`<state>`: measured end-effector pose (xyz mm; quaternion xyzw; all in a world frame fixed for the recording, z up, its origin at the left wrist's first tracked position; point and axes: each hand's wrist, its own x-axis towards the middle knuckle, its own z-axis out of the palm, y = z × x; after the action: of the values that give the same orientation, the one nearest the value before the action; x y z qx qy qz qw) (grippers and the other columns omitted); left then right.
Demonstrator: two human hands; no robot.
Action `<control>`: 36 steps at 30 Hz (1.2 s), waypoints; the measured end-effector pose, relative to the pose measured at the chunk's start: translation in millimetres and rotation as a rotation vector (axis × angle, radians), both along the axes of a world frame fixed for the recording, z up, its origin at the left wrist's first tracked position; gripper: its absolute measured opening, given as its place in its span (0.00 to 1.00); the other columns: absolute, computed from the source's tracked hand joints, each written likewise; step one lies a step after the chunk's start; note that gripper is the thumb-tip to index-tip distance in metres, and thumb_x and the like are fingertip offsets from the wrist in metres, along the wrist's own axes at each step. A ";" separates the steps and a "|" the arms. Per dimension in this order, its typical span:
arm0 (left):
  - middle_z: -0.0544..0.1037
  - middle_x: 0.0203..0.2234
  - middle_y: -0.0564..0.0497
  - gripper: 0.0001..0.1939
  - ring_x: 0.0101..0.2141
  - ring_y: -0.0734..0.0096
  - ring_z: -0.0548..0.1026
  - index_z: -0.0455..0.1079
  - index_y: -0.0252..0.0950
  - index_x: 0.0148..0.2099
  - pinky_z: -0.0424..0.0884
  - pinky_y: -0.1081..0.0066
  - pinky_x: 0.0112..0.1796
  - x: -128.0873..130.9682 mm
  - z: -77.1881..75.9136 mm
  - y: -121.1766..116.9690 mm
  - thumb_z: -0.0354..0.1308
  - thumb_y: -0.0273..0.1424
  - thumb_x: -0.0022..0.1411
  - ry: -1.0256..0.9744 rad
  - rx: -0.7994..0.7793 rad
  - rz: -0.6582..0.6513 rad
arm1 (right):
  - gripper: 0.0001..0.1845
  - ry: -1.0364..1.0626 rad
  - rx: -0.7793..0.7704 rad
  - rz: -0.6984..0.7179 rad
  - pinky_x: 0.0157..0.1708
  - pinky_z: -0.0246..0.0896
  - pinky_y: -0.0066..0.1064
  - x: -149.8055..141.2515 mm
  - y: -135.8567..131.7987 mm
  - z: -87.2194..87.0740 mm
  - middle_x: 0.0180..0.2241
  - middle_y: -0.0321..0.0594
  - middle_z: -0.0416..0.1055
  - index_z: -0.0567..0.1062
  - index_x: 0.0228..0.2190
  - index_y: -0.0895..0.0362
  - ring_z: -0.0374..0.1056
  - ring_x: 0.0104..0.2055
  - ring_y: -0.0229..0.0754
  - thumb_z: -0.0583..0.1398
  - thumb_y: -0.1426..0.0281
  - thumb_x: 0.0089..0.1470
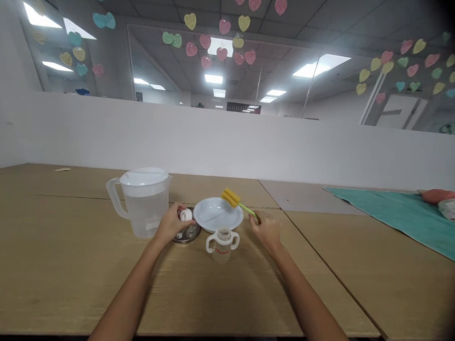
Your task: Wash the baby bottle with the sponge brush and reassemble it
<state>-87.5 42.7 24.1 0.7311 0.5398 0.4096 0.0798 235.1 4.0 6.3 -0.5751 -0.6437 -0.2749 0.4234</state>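
My left hand [172, 223] is closed round a small white cap-like part [185, 215], held just above a small metal dish [187, 234]. My right hand [265, 228] grips the green handle of a bottle brush with a yellow sponge head [231, 197], which hangs over a white plate [218, 214]. A clear baby bottle with two white handles [222, 244] stands uncapped in front of the plate, between my hands. A clear pitcher with a white lid [142, 202] stands to the left of my left hand.
The things sit on a wooden table [65, 258] backed by a white partition [226, 140]. A teal cloth [410, 215] lies at the right with an orange object [437, 195] on its far end.
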 end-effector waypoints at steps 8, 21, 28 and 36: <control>0.76 0.31 0.50 0.27 0.31 0.64 0.72 0.71 0.35 0.38 0.65 0.70 0.32 -6.6 -2.2 2.3 0.60 0.51 0.40 0.150 -0.179 -0.150 | 0.16 0.006 -0.028 0.010 0.24 0.42 0.26 -0.4 1.7 -1.4 0.19 0.38 0.69 0.75 0.27 0.58 0.60 0.24 0.36 0.52 0.64 0.55; 0.77 0.36 0.51 0.18 0.37 0.63 0.74 0.72 0.38 0.40 0.66 0.71 0.37 12.9 -3.1 -9.3 0.56 0.40 0.48 0.260 -0.241 -0.211 | 0.16 0.004 -0.061 -0.008 0.23 0.40 0.27 -3.5 0.0 0.2 0.18 0.37 0.67 0.75 0.25 0.59 0.59 0.23 0.35 0.52 0.64 0.54; 0.77 0.34 0.48 0.17 0.35 0.64 0.74 0.72 0.35 0.40 0.67 0.71 0.35 7.8 -0.1 -6.8 0.55 0.36 0.48 0.206 -0.242 -0.196 | 0.15 0.004 -0.087 -0.021 0.24 0.40 0.27 -3.5 -0.1 0.3 0.18 0.37 0.68 0.75 0.26 0.58 0.59 0.23 0.35 0.52 0.64 0.54; 0.75 0.34 0.48 0.18 0.34 0.69 0.70 0.68 0.35 0.45 0.65 0.71 0.37 54.1 22.0 -48.0 0.49 0.40 0.59 -0.106 0.230 -0.308 | 0.17 0.017 -0.099 -0.014 0.24 0.40 0.27 -2.6 2.8 -4.9 0.20 0.39 0.69 0.75 0.26 0.58 0.60 0.24 0.35 0.51 0.63 0.55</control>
<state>-33.4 -5.3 46.1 0.7866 0.3663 0.4895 0.0859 232.5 6.9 1.4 -0.6023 -0.6489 -0.2409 0.3977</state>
